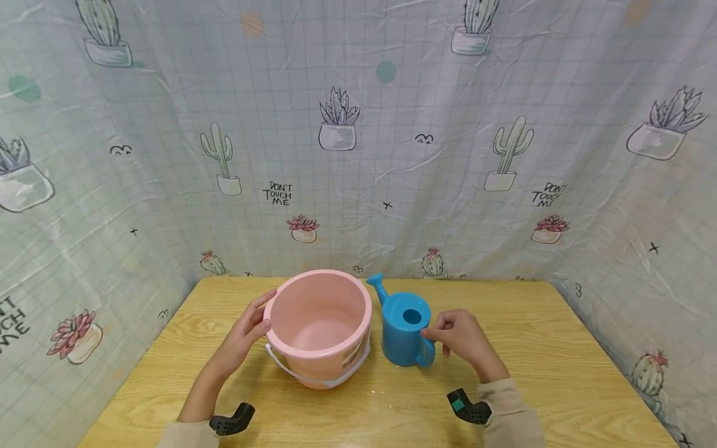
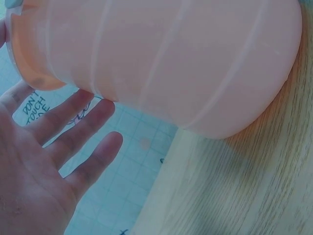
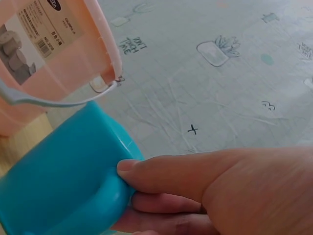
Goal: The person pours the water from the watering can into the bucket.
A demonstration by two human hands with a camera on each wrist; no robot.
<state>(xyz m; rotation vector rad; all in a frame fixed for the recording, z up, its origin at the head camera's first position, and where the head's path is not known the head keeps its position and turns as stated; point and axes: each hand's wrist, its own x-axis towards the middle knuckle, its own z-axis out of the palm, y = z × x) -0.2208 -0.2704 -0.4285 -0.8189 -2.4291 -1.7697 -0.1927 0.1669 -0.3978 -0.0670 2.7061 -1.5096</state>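
Note:
A pink bucket (image 1: 319, 371) stands upright on the table, with its white handle (image 1: 295, 375) hanging down at the front. My left hand (image 1: 243, 333) rests on the left of its rim. In the left wrist view the fingers of that hand are spread and mostly straight, some touching the bucket's ribbed side (image 2: 161, 58). Just right of the bucket is a blue watering can (image 1: 399, 339), its spout turned to the far left. My right hand (image 1: 462, 339) pinches the top of the can's handle (image 3: 105, 196) with the thumb; the other fingers are partly hidden behind it.
The light wood table (image 1: 560, 373) has its back edge close to a hanging cactus-print sheet (image 1: 386, 155), which also covers both sides. A label (image 3: 49, 24) is stuck on the bucket's side towards the can. Black wrist devices (image 1: 232, 421) sit near both sleeves.

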